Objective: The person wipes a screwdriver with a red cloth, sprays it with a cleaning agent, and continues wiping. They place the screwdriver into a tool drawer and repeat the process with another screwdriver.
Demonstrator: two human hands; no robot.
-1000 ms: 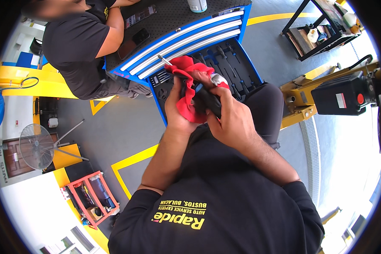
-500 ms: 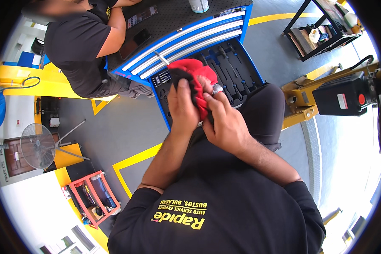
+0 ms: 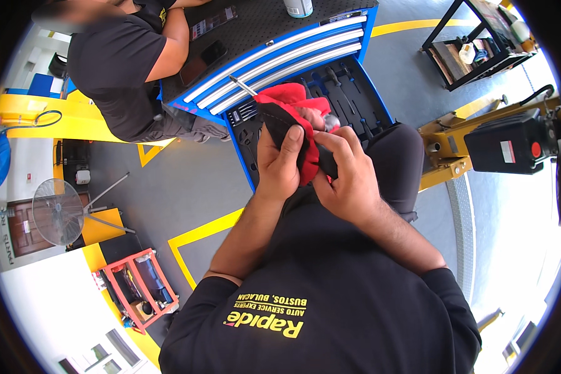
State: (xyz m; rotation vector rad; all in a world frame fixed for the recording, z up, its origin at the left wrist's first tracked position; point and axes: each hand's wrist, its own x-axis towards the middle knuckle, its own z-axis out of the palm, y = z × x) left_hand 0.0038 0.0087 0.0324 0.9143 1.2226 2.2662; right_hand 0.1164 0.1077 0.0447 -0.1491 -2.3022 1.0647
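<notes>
My left hand (image 3: 279, 163) is closed around a red and black cloth (image 3: 285, 95), with the thumb pressed on its dark side. Out of the cloth's upper left pokes a slim metal shaft (image 3: 244, 86), like a screwdriver's; most of that tool is wrapped and hidden. A greyish rounded end (image 3: 331, 122) shows on the other side. My right hand (image 3: 350, 171) has its fingers bent and pinches the cloth's right edge. Both hands are above an open drawer (image 3: 386, 103) of a blue tool cabinet, where several screwdrivers (image 3: 349, 100) lie in dark foam.
The cabinet's black top (image 3: 249, 31) carries a phone (image 3: 213, 53) and a can (image 3: 298, 7). A co-worker (image 3: 115, 68) leans there at the left. To the right stand a black cart (image 3: 445, 62) and a yellow lift arm (image 3: 445, 165). A red tool cart (image 3: 137, 290) and a fan (image 3: 57, 212) are at the left.
The cloth has turned a little and shifted right, with more of the shaft showing. My right fingers have moved off the greyish end down to the cloth's edge.
</notes>
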